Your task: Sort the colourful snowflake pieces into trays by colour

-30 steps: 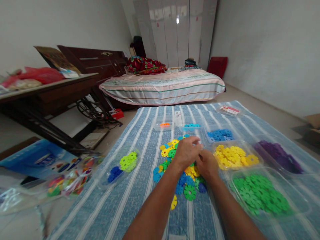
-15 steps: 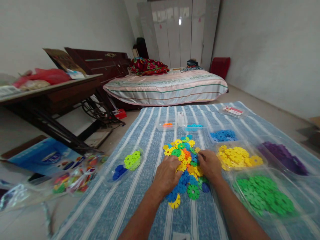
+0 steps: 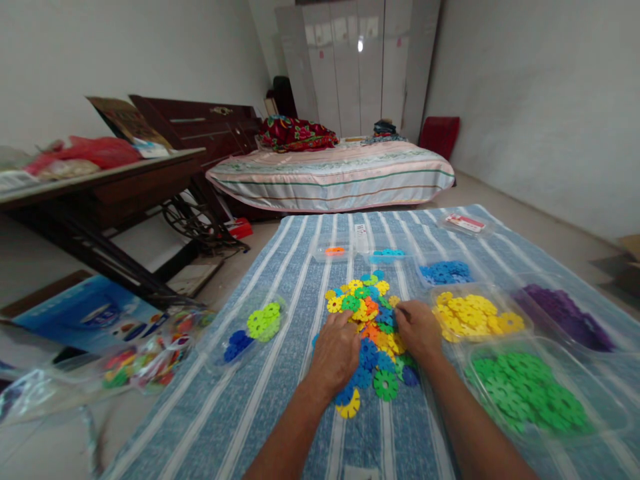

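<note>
Two hands, head view: well apart, the left hand (image 3: 336,352) lying over the left side of the pile (image 3: 371,332), the right hand (image 3: 418,327) at its right edge; whether either pinches a piece cannot be told.
Pile: toy discs in yellow, green, blue and orange, heaped on a striped cloth (image 3: 280,413), between the hands.
Right side: yellow discs (image 3: 470,313), green discs (image 3: 533,387), purple discs (image 3: 565,317) and blue discs (image 3: 447,272), each colour in its own clear tub (image 3: 605,397).
Left side: lime discs (image 3: 264,321) and dark-blue discs (image 3: 237,345) sharing one tub.
Far side: light-blue discs (image 3: 389,253) near something orange (image 3: 335,251).
Background: bed (image 3: 330,180), red flowered blanket (image 3: 297,133).
</note>
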`<action>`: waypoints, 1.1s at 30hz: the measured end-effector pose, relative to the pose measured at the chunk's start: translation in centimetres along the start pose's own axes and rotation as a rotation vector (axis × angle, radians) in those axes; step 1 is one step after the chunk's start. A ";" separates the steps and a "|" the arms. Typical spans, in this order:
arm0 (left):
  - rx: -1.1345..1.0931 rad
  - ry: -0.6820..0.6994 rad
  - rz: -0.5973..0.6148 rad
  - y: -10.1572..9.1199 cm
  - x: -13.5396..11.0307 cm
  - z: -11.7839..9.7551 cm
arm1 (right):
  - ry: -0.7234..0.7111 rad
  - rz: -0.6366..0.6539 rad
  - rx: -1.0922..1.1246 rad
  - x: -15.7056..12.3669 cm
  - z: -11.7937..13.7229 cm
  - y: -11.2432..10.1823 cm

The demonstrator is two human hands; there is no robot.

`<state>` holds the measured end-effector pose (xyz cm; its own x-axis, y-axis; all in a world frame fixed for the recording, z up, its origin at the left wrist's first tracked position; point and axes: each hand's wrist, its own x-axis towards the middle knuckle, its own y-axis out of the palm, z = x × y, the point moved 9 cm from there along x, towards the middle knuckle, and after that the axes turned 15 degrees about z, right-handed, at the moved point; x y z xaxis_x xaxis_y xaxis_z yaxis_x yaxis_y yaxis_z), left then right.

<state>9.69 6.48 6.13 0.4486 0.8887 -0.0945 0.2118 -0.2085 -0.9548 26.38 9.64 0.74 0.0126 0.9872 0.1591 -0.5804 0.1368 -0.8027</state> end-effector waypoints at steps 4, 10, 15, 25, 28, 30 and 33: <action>-0.038 0.038 -0.069 -0.1 0.0 0.6 | 0.001 -0.001 0.009 0.0 0.0 0.0; -0.068 0.053 -0.167 -0.5 -0.1 1.5 | -0.003 -0.013 0.016 0.1 -0.1 0.0; -0.066 -0.002 -0.232 -1.5 -0.1 2.0 | 0.010 -0.014 0.013 0.2 0.1 -0.2; -0.453 -0.226 -0.056 -1.3 -0.2 2.4 | 0.012 -0.003 0.021 0.4 0.2 -0.4; -0.680 -0.230 -0.016 -0.1 0.4 1.7 | 0.013 0.002 0.031 0.4 0.3 -0.4; -0.802 -0.223 -0.004 0.5 1.2 0.9 | 0.017 -0.001 0.035 0.2 0.3 -0.4; -0.952 -0.154 0.014 0.9 3.2 -1.9 | -0.020 -0.014 0.035 -0.2 0.2 -0.4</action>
<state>12.96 8.40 5.53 0.3516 0.9134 -0.2050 0.8534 -0.4028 -0.3308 26.45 9.37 1.19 0.0045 0.9833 0.1818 -0.6083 0.1470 -0.7799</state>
